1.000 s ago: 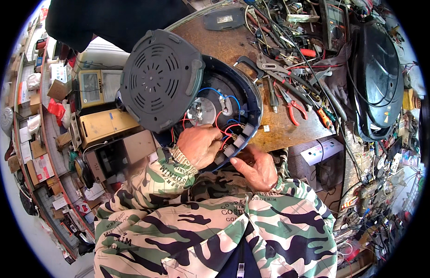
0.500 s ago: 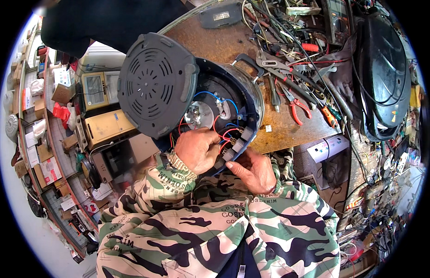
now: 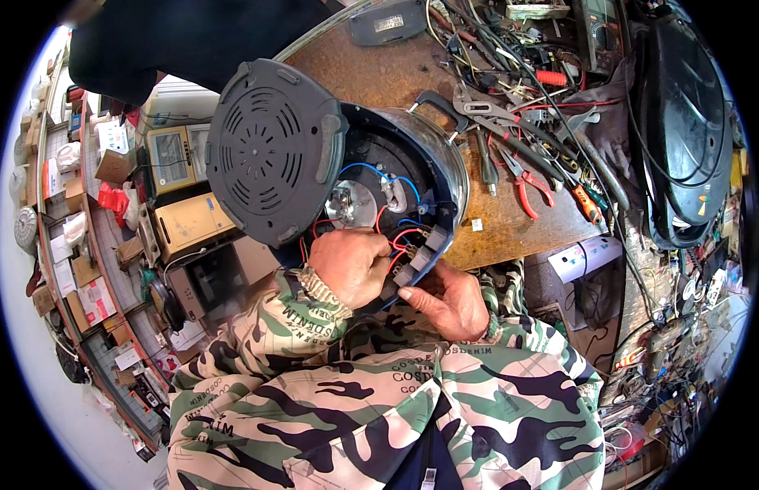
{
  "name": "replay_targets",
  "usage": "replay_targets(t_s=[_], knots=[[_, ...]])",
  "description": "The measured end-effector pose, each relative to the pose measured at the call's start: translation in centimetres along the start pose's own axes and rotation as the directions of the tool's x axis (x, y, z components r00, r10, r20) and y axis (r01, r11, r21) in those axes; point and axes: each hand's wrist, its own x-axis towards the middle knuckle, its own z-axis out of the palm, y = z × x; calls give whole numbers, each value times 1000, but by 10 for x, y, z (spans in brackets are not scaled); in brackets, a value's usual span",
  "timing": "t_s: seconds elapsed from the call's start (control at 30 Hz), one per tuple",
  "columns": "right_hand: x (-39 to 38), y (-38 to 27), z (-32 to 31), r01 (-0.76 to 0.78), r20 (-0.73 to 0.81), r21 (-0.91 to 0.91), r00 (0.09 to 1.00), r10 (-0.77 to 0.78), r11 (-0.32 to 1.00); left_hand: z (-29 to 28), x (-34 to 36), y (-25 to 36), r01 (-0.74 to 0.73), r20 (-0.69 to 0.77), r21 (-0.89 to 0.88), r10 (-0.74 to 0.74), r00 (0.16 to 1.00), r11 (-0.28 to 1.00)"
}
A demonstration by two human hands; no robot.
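Down goes my left hand (image 3: 351, 265), fingers curled over the red wires (image 3: 406, 235) inside the round appliance with a dark-blue plastic rim and shiny metal side (image 3: 441, 139); its fingertips are hidden, so I can't tell what they pinch. Over on the right, my right hand (image 3: 453, 304) has its thumb forward at the near rim and its fingers bent out of sight; whether it grips, I can't tell. Beside that thumb sit pale, boxy blocks (image 3: 420, 260). The appliance is at the near left edge of the brown wooden tabletop (image 3: 514, 233), and farther inside it I see a thin blue wire (image 3: 367, 167) and a round silver disc (image 3: 361, 208). A dark-grey, slotted plastic plate (image 3: 273, 155) tilts at its left! To the right, red-handled metal pliers (image 3: 531, 196) lie near an orange-handled tool (image 3: 589, 204).
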Motion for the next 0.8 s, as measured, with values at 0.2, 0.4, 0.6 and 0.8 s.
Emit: replay_targets(t_s=[0.2, 0.4, 0.6, 0.8], knots=[[-1, 14, 5, 36, -37, 68, 999, -34, 997, 9, 3, -3, -62, -10, -39, 62, 998, 997], [0, 17, 6, 4, -25, 76, 1000, -2, 997, 3, -2, -16, -67, 82, -157, 81, 993, 985], [-1, 12, 7, -8, -46, 161, 999, 15, 987, -3, -14, -32, -158, -143, -279, 121, 982, 947], [-1, 7, 6, -26, -59, 157, 998, 36, 987, 4, -18, -30, -238, -142, -115, 221, 965, 965]])
